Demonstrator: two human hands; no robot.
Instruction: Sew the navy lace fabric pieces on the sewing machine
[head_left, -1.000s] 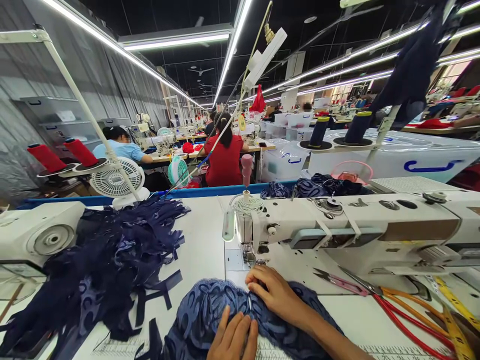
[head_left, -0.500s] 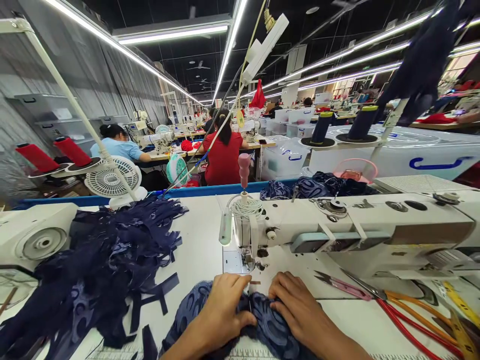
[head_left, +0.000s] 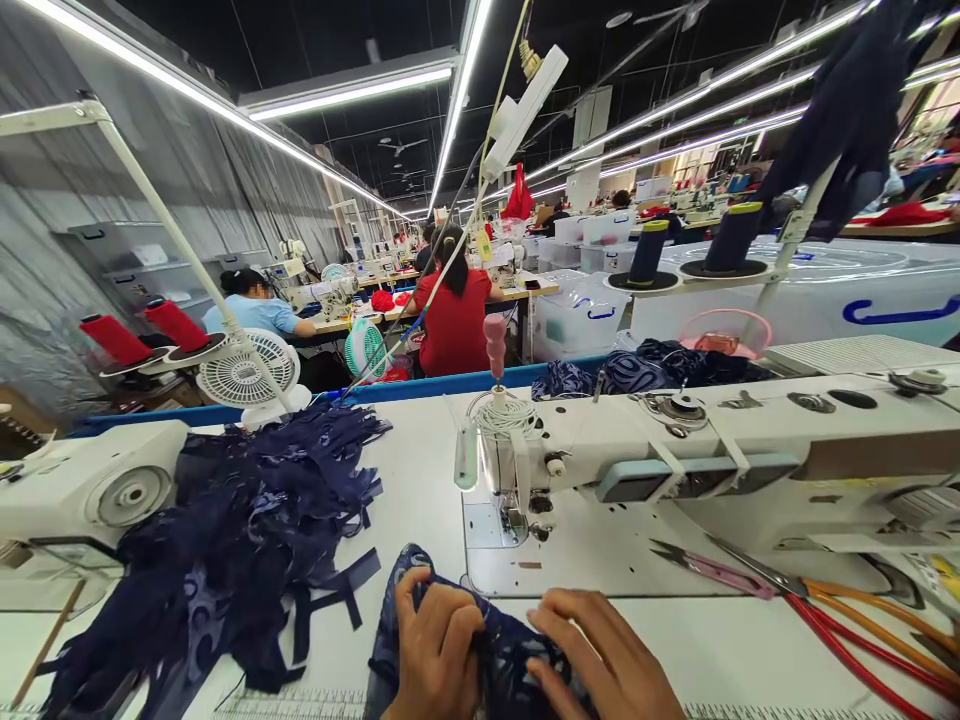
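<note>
A piece of navy lace fabric (head_left: 504, 652) lies bunched on the white table at the bottom centre, a little in front of the sewing machine's needle plate (head_left: 517, 525). My left hand (head_left: 435, 650) grips its left part, fingers curled round the cloth. My right hand (head_left: 604, 660) rests on the right part with its fingers bent over the lace. The white sewing machine (head_left: 720, 455) stretches away to the right.
A large heap of navy lace pieces (head_left: 240, 530) covers the table's left side. Pink-handled snips (head_left: 712, 568) and red and orange cords (head_left: 855, 630) lie at the right. A small white fan (head_left: 244, 375) stands behind, and other people sew at tables beyond.
Both hands have drawn the lace back from the needle toward me. The left hand has gone from lying flat on the cloth to gripping it.
</note>
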